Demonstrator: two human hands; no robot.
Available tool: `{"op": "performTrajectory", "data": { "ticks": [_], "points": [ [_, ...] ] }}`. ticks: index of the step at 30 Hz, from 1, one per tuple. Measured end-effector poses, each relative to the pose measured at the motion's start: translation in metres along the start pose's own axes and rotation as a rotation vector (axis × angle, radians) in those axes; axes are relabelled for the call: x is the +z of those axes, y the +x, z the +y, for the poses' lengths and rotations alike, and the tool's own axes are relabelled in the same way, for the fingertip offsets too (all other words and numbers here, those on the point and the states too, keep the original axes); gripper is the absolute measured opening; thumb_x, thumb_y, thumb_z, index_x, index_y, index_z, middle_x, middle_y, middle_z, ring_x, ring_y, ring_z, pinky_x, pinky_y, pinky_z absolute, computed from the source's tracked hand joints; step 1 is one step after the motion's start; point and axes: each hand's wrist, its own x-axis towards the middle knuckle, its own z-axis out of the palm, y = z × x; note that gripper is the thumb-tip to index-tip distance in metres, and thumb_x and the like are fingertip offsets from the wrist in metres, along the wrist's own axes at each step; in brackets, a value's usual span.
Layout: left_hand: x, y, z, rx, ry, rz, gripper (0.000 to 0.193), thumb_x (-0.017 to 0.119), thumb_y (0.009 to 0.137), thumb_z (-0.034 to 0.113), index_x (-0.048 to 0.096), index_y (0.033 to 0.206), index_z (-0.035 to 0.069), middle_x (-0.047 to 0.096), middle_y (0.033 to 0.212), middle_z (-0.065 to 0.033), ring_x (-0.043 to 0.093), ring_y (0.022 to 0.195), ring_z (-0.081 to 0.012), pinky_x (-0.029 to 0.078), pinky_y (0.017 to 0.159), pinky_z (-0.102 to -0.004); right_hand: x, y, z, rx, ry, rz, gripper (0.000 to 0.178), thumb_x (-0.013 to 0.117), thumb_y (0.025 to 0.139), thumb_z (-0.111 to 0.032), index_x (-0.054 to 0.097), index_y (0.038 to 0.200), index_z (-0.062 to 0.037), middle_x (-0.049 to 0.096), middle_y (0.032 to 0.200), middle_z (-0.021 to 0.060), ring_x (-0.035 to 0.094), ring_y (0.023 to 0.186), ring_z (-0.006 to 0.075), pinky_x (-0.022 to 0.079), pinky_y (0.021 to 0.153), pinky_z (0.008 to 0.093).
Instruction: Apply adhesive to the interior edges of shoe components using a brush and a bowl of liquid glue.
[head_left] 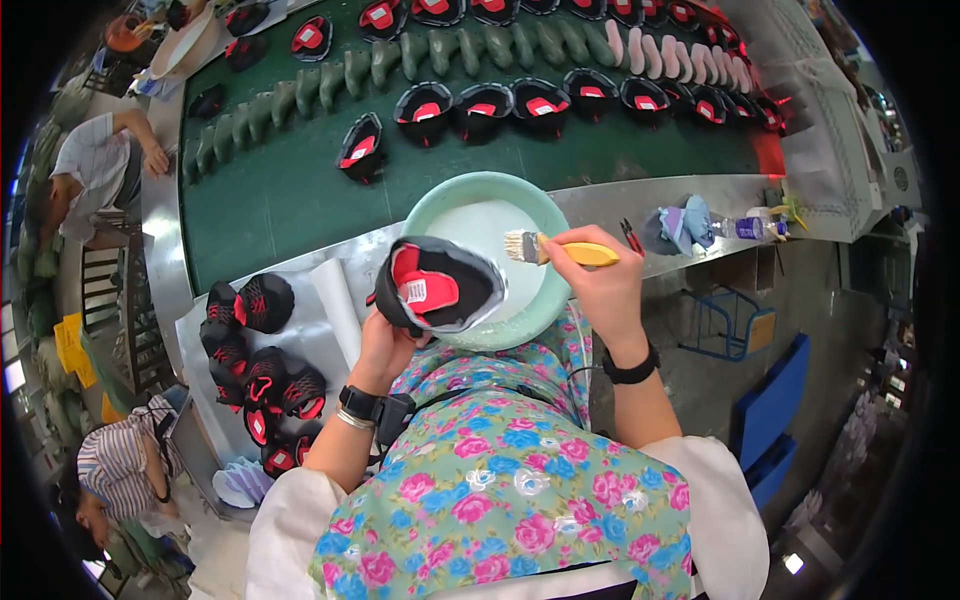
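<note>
My left hand point(385, 345) is closed around a black and red shoe upper point(432, 287), whose open underside faces up with a white-coated rim and a red patch with a pale label inside. In my right hand point(608, 285) is a paintbrush point(590, 254) with a yellow handle, its pale bristles pointing left. The brush hangs over a light green basin point(555, 215) holding white liquid point(490, 220). The shoe upper covers the basin's left part. Brush and upper are apart.
Rows of shoe uppers point(483, 108) and dark green shoe lasts point(385, 62) line the green conveyor belt point(270, 200). More uppers point(265, 375) are heaped at left. Purple gloves point(687, 224) and a bottle point(748, 228) lie right. Two people point(95, 150) work at left.
</note>
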Motion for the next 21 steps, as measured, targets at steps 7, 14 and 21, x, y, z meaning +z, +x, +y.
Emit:
{"op": "performTrajectory", "data": {
  "ticks": [7,14,21],
  "points": [
    [0.027,0.0,-0.017,-0.206,-0.08,0.452,0.046,0.048,0.093,0.043,0.057,0.119,0.006,0.064,0.111,-0.0124,0.064,0.099,-0.0242,0.055,0.084,-0.0404,0.043,-0.001,-0.05,-0.275,0.303,-0.643,0.011,0.075,0.079,-0.005,0.07,0.088,-0.001,0.07,0.084,0.0067,0.066,0.077,0.0111,0.051,0.067,0.0242],
    [0.02,0.004,-0.008,-0.306,0.061,0.405,0.035,0.057,0.09,0.024,0.056,0.118,0.004,0.061,0.09,-0.0068,0.053,0.069,-0.0179,0.039,0.061,-0.0306,0.047,0.029,0.002,-0.017,-0.07,-0.421,0.014,0.074,0.078,-0.012,0.066,0.077,-0.0005,0.067,0.067,0.0069,0.063,0.058,0.013,0.048,0.054,0.0274],
    [-0.045,0.009,0.062,0.231,0.218,0.583,0.021,0.044,0.093,0.011,0.058,0.11,0.011,0.063,0.09,-0.0066,0.057,0.07,-0.0161,0.048,0.061,-0.0343,0.034,0.028,-0.001,0.422,0.118,-0.134,0.019,0.071,0.085,-0.013,0.062,0.075,-0.0005,0.062,0.063,0.0022,0.057,0.052,0.0065,0.042,0.046,0.0201]
  ]
}}
